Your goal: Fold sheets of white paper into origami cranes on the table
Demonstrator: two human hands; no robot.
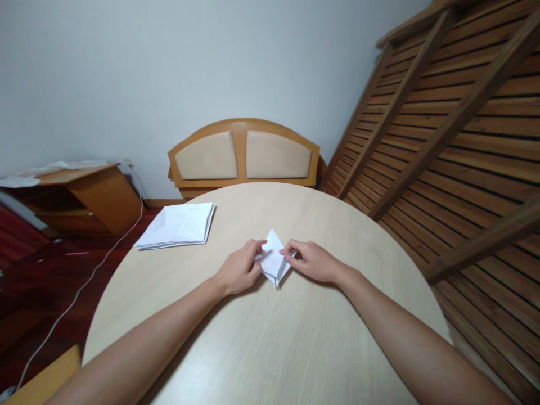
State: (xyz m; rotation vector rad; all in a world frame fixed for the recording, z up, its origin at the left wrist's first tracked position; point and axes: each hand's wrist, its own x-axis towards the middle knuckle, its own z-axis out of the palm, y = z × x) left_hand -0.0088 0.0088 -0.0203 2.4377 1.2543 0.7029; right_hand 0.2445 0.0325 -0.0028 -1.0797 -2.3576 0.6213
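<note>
A small piece of folded white paper (272,256), diamond-shaped with layered flaps near its lower point, lies on the round pale wooden table (270,343). From the left, my left hand (242,267) grips its left corner between thumb and fingers. My right hand (310,260) pinches a flap at the right corner with thumb and forefinger. Parts of both side corners are hidden behind my fingers.
A stack of white paper sheets (179,224) rests at the table's left edge. Beyond the table stands a padded headboard (240,152). Wooden slats (422,146) lean along the right. A cabinet (84,199) and a white cable (90,275) are on the left.
</note>
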